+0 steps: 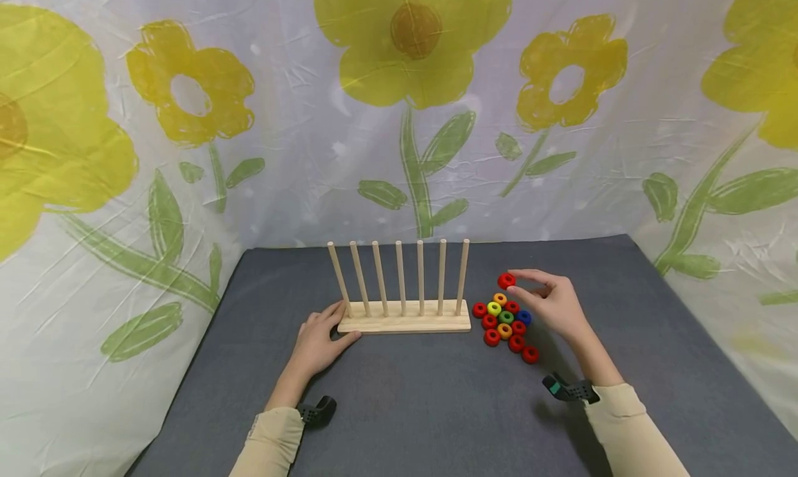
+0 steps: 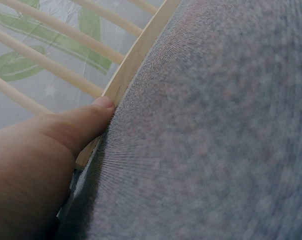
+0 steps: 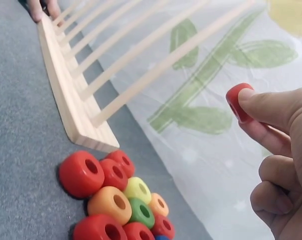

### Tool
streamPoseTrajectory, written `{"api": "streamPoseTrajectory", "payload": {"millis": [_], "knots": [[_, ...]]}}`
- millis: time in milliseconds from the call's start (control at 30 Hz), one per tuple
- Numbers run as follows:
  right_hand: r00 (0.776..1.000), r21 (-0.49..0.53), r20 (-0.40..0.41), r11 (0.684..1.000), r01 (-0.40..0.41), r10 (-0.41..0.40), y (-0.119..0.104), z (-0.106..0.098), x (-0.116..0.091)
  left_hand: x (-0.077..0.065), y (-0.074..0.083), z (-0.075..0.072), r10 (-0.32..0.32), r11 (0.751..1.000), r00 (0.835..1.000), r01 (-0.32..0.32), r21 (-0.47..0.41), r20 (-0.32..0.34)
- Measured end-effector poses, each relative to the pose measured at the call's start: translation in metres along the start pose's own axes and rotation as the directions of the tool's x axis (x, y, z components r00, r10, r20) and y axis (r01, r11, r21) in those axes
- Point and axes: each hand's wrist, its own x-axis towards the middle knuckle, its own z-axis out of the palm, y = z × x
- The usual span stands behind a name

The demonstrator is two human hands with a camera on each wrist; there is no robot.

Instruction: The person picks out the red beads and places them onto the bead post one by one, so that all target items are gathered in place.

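Note:
A red bead [image 1: 506, 281] with a hole through it is pinched between thumb and fingertips of my right hand [image 1: 555, 304], raised above the loose beads. In the right wrist view the red bead [image 3: 235, 100] shows side-on, apart from the pegs. My left hand [image 1: 321, 342] grips the left end of the wooden peg stand [image 1: 405, 324], its thumb along the front edge and its fingers at the back corner. Several bare upright pegs rise from the stand. In the left wrist view the thumb [image 2: 86, 122] presses the stand's edge; the other fingers are hidden.
Loose beads lie in a cluster just right of the stand: several red ones [image 1: 492, 337], orange [image 1: 504, 331], a yellow [image 1: 494, 309], a green [image 1: 506, 317] and a blue [image 1: 524, 317]. A dark grey cloth [image 1: 405, 408] covers the table; a flower-printed sheet [image 1: 287, 151] hangs behind.

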Motion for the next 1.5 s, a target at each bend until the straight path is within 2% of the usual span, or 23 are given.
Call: {"api": "streamPoseTrajectory", "payload": {"millis": [700,800,1033,1500], "knots": [[0.999,0.049,-0.008,0.998,0.05,-0.05,-0.017,0.007,0.017,0.001,0.001,-0.002,0.001,1.0,1.0,-0.001,-0.01,0.017],[0.998,0.047,-0.004,0.997,0.057,-0.057,-0.024,0.008,0.018,0.001,0.001,-0.002,-0.001,1.0,1.0,0.001,-0.011,0.023],[0.998,0.037,0.009,0.998,0.06,-0.06,-0.063,0.006,0.015,0.001,0.0,-0.001,-0.001,1.0,1.0,0.002,-0.009,0.023],[0.995,0.055,-0.002,0.994,0.098,-0.098,-0.075,0.005,0.024,0.001,0.001,-0.001,-0.002,1.0,1.0,0.002,-0.011,0.019]]}}
